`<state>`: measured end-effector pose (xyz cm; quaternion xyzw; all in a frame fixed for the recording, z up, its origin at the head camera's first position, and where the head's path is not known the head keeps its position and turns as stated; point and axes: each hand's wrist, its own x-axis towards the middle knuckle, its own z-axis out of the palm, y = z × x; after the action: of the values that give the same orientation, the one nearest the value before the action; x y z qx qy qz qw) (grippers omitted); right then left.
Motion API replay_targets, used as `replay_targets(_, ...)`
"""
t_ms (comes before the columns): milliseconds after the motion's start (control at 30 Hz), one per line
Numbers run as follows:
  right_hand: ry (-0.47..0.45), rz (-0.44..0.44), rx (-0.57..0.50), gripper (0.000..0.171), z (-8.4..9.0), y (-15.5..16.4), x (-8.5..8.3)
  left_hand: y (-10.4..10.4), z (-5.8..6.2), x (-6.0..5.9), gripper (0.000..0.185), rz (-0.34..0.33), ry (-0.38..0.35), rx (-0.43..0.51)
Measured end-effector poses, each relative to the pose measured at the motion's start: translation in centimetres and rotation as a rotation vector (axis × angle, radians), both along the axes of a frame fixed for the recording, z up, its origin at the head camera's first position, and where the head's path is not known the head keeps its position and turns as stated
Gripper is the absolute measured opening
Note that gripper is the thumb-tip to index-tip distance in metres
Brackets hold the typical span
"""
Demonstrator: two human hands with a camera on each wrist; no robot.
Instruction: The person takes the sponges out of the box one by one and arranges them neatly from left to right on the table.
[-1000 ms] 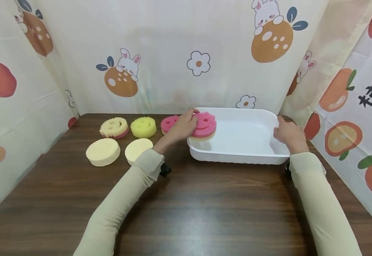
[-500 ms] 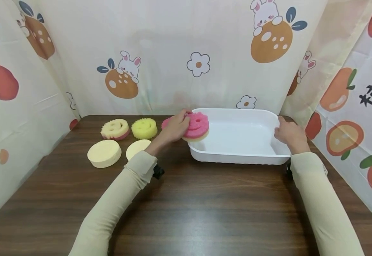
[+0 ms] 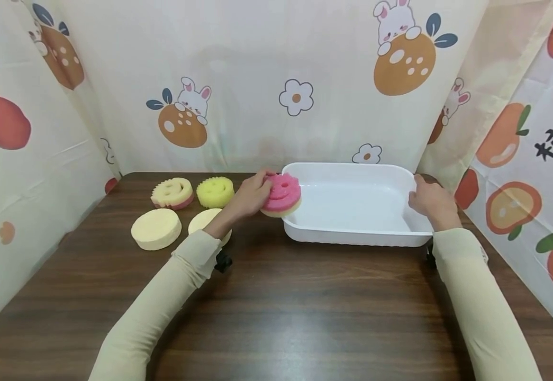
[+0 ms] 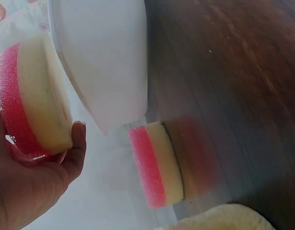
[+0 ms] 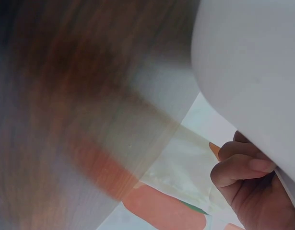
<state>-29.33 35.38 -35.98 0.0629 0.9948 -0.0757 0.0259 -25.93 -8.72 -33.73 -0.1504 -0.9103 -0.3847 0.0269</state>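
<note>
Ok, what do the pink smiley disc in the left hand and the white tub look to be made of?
The pink smiley disc looks like open-cell foam sponge: a coarse, porous pink layer bonded to a smoother pale yellow one, matte, as the left wrist view shows. The white tub appears to be thin moulded plastic, smooth with a slight sheen, rounded corners and a rolled rim. The exact plastic cannot be told.

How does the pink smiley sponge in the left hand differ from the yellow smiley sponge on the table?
The pink smiley sponge is pink-faced with a pale backing, tilted, gripped by the left hand at the white tray's left rim. The yellow smiley sponge looks yellow throughout and lies flat, untouched. Both are round with smiley faces.
</note>
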Motion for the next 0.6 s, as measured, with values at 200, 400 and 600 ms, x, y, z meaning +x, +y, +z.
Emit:
replay_targets(200,0.029,0.017,0.005,0.066,-0.2,0.0,0.0,-0.8,0.0,0.5,0.043,0.025,0.015,0.016)
replay_targets(400,0.019,0.013,-0.004,0.066,0.0,0.0,0.1,-1.6,-0.5,0.5,0.043,0.033,-0.002,-0.003)
replay_targets(600,0.024,0.017,-0.008,0.065,-0.2,0.2,0.1,-2.3,-0.4,0.7,0.043,0.033,-0.011,0.004)
